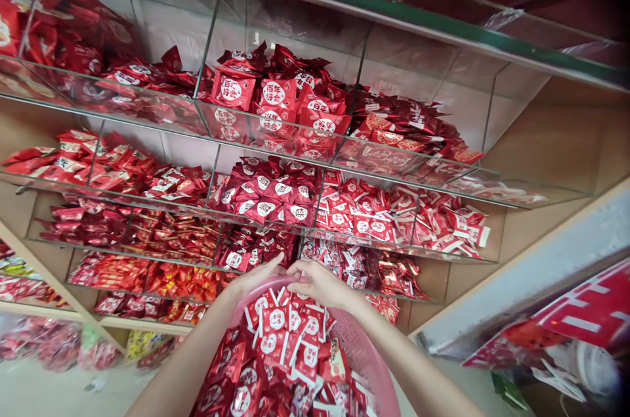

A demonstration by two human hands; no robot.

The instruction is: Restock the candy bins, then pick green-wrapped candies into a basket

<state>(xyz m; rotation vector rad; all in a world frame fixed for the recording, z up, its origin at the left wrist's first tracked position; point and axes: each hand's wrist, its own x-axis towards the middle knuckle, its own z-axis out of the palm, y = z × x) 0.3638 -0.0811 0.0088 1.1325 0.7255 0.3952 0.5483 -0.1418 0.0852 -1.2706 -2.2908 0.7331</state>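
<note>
A pink plastic basket sits low in front of me, heaped with small red-and-white candy packets. My left hand is closed on its far rim, with the fingertips partly hidden. Right beside it, my right hand has its fingers curled over the same rim. The two hands nearly meet at the middle of the far edge. Just beyond them, dark red packets and small white-and-red packets lie in the lower shelf compartments.
Tiered shelves with clear dividers and a glass edge rise ahead, filled with red packets. Bagged goods lie on the floor at left. To the right are a pale panel and a red printed sheet.
</note>
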